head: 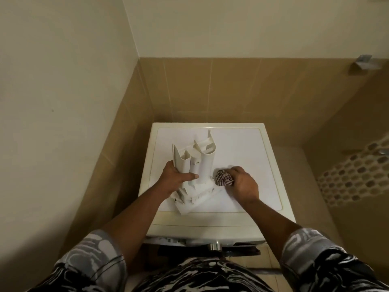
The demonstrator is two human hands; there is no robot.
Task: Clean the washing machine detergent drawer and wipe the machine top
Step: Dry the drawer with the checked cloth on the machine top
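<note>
The white detergent drawer [196, 165] stands on end on the washing machine top [242, 148], with its front panel down and its open compartments pointing up. My left hand [175, 178] grips its left side, thumb across the front. A bunched striped cloth [223, 177] is in my right hand [242, 182], which presses it against the machine top just right of the drawer's base.
The machine stands in a corner, with tiled walls [210, 87] close behind and to the left. The empty drawer slot and a chrome knob [213, 246] show on the front panel below. A patterned curtain [357, 175] hangs at the right.
</note>
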